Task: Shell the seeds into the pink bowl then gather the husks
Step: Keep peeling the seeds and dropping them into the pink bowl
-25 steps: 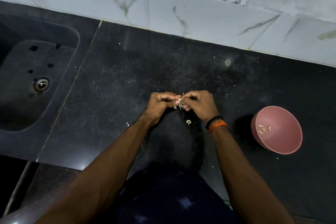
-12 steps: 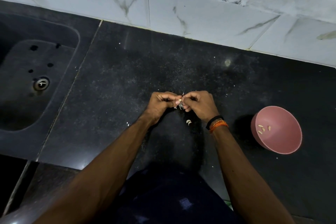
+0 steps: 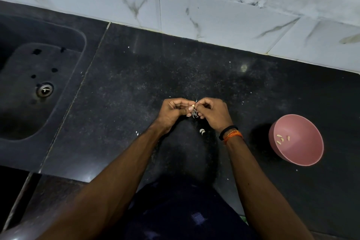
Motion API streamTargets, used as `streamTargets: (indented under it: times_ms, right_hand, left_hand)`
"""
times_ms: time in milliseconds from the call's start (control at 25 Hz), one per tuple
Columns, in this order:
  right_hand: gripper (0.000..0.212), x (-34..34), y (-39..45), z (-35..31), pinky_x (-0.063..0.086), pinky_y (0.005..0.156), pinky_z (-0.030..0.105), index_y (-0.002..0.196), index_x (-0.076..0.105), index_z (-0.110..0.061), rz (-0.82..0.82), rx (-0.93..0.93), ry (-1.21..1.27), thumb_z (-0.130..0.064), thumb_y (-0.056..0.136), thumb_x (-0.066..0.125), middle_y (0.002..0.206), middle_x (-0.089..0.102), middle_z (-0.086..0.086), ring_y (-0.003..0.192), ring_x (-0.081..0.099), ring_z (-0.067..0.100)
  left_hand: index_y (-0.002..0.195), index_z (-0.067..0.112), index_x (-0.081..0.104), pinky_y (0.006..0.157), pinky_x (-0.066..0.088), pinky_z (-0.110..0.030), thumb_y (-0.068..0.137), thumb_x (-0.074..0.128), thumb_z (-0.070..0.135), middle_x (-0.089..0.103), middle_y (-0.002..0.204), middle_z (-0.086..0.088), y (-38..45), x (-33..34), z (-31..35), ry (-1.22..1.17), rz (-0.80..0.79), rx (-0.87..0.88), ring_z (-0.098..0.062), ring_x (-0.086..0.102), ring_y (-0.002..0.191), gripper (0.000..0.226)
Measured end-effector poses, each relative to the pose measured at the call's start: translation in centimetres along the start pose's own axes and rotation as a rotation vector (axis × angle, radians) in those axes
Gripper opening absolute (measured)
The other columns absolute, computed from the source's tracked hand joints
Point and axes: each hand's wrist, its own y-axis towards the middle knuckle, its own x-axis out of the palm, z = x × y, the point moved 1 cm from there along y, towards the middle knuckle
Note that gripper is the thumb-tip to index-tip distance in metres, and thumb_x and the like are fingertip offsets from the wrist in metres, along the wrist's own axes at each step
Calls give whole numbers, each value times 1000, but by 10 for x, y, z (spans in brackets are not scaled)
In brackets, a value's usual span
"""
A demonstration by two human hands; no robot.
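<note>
Hands unmoved since a second ago: left hand [image 3: 172, 112] and right hand [image 3: 211, 113] both pinch small pale seed [image 3: 193, 106] over black speckled countertop [image 3: 136, 93], shelling unfinished. Round pink plastic bowl [image 3: 303, 154], well right, holds few kernels; curled white husks [image 3: 202, 131] lie beneath right wrist.

Left hand [image 3: 171, 112] and right hand [image 3: 211, 113] pinch one seed [image 3: 193, 106] above the black counter [image 3: 136, 93], pink bowl [image 3: 303, 154] near.

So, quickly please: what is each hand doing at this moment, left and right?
Left hand: fingers curled, pinching the seed from its side.
Right hand: fingers curled, pinching the same seed, with husk bits hanging under it.
</note>
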Motion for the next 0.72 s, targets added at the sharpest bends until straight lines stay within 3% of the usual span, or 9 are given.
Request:
streamTargets:
  times_ms: [400,520,720]
  right_hand:
    - [9,-4,0,5,60,71,33,78,75,-16,100,27,-106,-15,86,72,70,71,-8,65,67,7]
    - [6,-5,0,3,59,72,29,78,75,-18,134,-18,-156,-18,84,76,72,72,-9,69,68,8]
    - [17,-4,2,-4,58,83,27,92,79,-21,113,-102,-188,-8,86,71,92,75,-7,85,70,5]
  left_hand:
    - [103,1,71,74,59,-27,90,63,-9,76,95,-15,-2,0,4,-123,23,-37,-19,73,84,18]
    - [105,1,70,75,59,-28,91,61,-9,76,95,-15,-2,0,5,-140,16,-49,-19,73,83,19]
    - [100,9,76,74,54,-23,90,64,-6,74,91,-8,-1,-1,5,-127,28,-46,-14,67,82,21]
